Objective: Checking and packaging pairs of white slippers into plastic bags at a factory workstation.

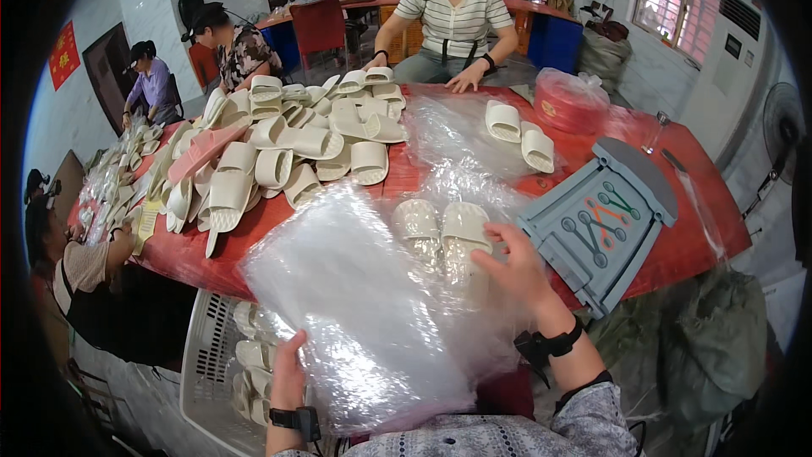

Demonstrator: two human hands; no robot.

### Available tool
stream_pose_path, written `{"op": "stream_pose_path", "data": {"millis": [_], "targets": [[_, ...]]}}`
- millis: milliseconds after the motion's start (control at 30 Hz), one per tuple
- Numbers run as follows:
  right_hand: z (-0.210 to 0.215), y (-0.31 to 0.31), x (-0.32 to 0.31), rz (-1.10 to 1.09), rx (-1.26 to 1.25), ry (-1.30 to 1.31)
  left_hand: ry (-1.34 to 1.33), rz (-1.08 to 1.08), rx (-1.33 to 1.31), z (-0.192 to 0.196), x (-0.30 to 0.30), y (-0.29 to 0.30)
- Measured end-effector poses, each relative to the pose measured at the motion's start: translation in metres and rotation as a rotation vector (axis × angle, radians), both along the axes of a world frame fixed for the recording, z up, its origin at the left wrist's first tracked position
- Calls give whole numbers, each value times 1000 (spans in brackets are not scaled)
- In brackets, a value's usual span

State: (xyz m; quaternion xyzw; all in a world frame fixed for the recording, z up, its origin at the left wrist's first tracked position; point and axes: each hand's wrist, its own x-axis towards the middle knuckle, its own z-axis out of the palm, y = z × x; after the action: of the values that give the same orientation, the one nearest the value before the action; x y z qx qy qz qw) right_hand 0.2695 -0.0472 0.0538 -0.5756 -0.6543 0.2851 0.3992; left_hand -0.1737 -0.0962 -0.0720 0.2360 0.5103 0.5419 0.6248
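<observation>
A large clear plastic bag or stack of bags (364,305) slants from the tabletop down to my lap, shiny with glare. My left hand (289,368) is closed at its lower left edge, thumb on the near side and the other fingers hidden behind the plastic. Beyond its right side, a cream slipper (464,222) and a second cream slipper (417,222) lie side by side, with clear film over at least part of them. My right hand (518,267) hovers beside the right slipper, fingers apart, holding nothing I can see.
A big heap of cream slippers (288,140), with one pink slipper (203,152), covers the table's left part. On the right lie a grey folding stool (605,220) and a red plastic-wrapped bundle (571,101). A white basket (203,372) stands below; a person (452,21) sits opposite.
</observation>
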Motion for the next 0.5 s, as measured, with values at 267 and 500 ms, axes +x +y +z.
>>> {"op": "stream_pose_path", "data": {"millis": [267, 500], "targets": [[-51, 37, 24, -380, -153, -296, 47, 199, 30, -16, -59, 2], [-69, 39, 15, -273, -180, -127, 209, 237, -200, 3, -27, -15]]}}
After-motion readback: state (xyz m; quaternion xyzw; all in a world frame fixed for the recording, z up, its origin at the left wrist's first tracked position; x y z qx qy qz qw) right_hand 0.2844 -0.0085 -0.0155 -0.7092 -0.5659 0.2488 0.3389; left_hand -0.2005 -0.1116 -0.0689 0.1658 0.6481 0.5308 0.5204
